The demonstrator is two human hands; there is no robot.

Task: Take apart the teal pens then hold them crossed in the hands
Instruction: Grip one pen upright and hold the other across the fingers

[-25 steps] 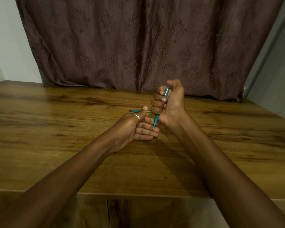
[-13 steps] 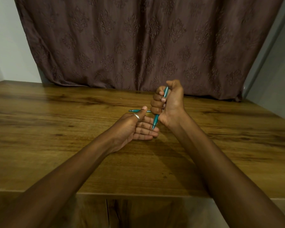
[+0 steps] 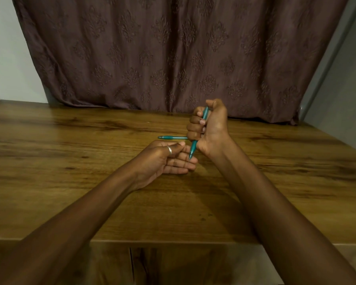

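In the head view, the right hand (image 3: 209, 125) was clenched as a fist around a slim teal plastic pen (image 3: 193, 148), held nearly upright, its tip pointing down just above the wide brown wooden table (image 3: 70, 202). The left hand (image 3: 164, 159), with a silver ring (image 3: 169, 150), was loose and half open just beside that tip, grasping nothing. A second teal pen (image 3: 172, 137) lay flat on the table, just behind the left hand and pointing away from the fist. I judge that the separating step was in hand; next, the left hand should take the lying pen and cross it with the first.
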